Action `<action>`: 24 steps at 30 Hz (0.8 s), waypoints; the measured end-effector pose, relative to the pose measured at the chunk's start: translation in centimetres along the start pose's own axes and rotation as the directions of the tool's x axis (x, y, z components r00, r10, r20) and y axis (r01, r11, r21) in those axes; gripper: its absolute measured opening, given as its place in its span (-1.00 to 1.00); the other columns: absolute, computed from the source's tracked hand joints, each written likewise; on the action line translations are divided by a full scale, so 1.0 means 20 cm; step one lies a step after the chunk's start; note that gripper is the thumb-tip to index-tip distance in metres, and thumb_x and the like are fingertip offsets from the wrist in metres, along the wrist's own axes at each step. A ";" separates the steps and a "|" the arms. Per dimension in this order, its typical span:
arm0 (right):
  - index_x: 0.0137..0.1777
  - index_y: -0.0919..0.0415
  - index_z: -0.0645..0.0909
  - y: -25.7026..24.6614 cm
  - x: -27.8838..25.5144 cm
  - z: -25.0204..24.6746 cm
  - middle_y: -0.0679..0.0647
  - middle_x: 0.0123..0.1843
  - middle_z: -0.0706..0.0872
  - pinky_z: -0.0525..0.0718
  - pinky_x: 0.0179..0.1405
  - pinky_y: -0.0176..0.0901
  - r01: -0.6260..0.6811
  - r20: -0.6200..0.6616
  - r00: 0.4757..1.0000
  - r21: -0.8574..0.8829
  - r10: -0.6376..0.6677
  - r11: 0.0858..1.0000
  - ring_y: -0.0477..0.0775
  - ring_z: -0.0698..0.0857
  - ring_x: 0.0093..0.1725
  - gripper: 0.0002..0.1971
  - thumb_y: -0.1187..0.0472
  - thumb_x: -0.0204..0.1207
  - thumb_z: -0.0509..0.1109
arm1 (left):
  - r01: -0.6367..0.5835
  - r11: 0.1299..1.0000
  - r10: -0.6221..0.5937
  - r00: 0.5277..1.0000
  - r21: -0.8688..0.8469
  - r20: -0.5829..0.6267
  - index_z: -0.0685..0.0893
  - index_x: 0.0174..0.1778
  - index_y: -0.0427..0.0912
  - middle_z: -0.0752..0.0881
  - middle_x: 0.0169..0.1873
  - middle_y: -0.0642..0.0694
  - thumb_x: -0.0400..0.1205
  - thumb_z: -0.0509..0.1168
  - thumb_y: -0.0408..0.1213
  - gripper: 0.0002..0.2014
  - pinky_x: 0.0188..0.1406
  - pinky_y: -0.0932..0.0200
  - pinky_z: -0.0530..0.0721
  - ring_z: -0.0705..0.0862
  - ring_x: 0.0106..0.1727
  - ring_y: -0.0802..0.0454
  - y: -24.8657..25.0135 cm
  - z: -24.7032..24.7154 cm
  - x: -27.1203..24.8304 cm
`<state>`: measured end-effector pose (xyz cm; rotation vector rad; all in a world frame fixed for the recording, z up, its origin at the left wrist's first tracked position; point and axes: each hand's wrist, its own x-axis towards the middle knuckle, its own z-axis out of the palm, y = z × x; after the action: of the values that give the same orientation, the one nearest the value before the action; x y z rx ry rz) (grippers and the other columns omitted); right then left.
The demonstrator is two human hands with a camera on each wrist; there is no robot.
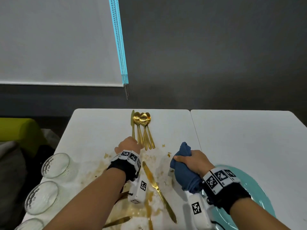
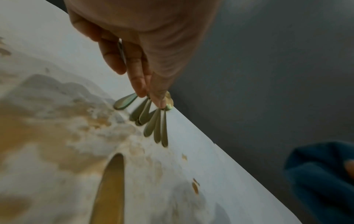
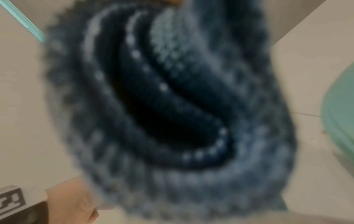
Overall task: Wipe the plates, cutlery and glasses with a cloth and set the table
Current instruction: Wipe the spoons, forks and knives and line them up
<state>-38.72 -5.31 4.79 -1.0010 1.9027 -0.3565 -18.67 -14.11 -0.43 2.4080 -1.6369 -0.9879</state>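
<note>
Head view: a bunched blue cloth (image 1: 184,165) is gripped by the right hand (image 1: 193,161) at lower right, above the teal plate (image 1: 252,183). At centre, the gold spoons (image 1: 144,128) on the stained table (image 1: 93,130) are touched by the left hand (image 1: 129,145), its fingers (image 2: 138,78) extended, nearly straight.

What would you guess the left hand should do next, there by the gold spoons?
Probably let go and pull back: the left hand rests its fingertips on the gold spoons, already grouped beyond the brown spill, where a knife waits for the cloth.
</note>
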 end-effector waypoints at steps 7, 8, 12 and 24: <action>0.05 0.31 0.63 0.11 -0.23 0.03 0.24 0.05 0.73 0.65 0.20 0.03 -0.022 -0.021 1.000 0.004 0.022 1.000 0.21 0.69 0.11 -0.60 -0.05 0.46 0.45 | 0.010 1.000 -0.013 0.988 0.016 0.152 0.63 -0.22 -0.14 0.71 -0.03 -0.09 0.47 0.44 0.04 -0.70 0.31 -0.02 0.56 0.66 0.16 -0.14 -0.10 0.15 -0.32; 0.09 0.34 0.63 0.13 -0.26 0.04 0.24 0.06 0.73 0.65 0.20 0.02 -0.030 -0.026 0.999 -0.005 0.029 1.000 0.21 0.69 0.11 -0.56 -0.06 0.45 0.45 | 0.002 0.999 -0.010 0.986 0.050 0.163 0.67 -0.13 -0.15 0.73 0.00 -0.09 0.47 0.44 0.05 -0.68 0.29 0.01 0.56 0.67 0.15 -0.13 -0.12 0.18 -0.37; 0.14 0.38 0.62 0.23 -0.34 0.07 0.27 0.09 0.73 0.64 0.17 0.01 -0.050 -0.035 0.998 -0.001 0.050 0.999 0.22 0.69 0.11 -0.52 -0.06 0.46 0.44 | -0.031 0.986 -0.001 0.982 0.164 0.189 0.72 -0.04 -0.10 0.75 0.02 -0.06 0.45 0.41 0.12 -0.63 0.11 0.12 0.60 0.70 0.11 -0.08 -0.18 0.31 -0.53; 0.02 0.34 0.63 0.43 -0.40 0.09 0.22 -0.01 0.70 0.63 0.14 -0.02 -0.074 -0.070 0.995 0.012 0.075 0.997 0.20 0.68 0.07 -0.61 -0.02 0.46 0.46 | -0.152 0.912 0.108 0.985 0.382 0.135 0.63 0.18 -0.16 0.76 -0.01 -0.09 0.51 0.32 0.16 -0.50 0.08 0.07 0.66 0.69 0.06 -0.08 -0.18 0.49 -0.66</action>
<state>-39.54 6.56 3.47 -0.9198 1.9945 -0.3610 -23.93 1.47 -3.43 2.4646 -2.1890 -0.8537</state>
